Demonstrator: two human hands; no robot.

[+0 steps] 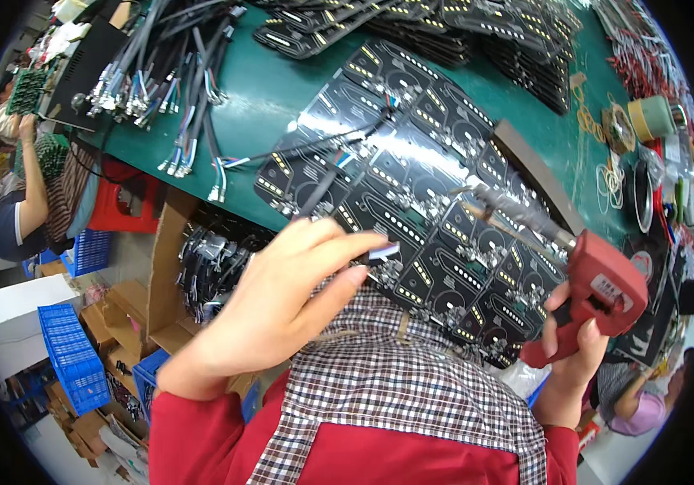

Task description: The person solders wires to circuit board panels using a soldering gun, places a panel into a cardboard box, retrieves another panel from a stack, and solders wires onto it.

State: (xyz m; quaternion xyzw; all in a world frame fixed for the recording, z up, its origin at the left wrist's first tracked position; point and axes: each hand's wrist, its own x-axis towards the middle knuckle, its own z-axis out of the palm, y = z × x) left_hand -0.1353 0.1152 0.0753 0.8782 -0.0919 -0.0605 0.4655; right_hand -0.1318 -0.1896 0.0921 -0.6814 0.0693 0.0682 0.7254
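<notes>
A panel of black circuit boards [379,194] with rows of pale LEDs lies on the green table in front of me. Above its near left part, my left hand [282,283] pinches a short dark cable end with a whitish tip [386,252] between thumb and fingers. On the right, my right hand [573,343] is wrapped round the grip of a red pistol-shaped soldering gun [601,291]. The gun's metal shaft points left over the panel, and its front is smeared by motion. A thin black cable [322,139] with coloured wire ends lies across the panel.
Grey cables with stripped ends [193,105] lie at the far left; stacked boards [516,40] stand at the back. A dark metal bar [537,166] flanks the panel's right. Tape rolls [651,117] and wire coils sit farther right. Blue crates [72,356] and co-workers are left.
</notes>
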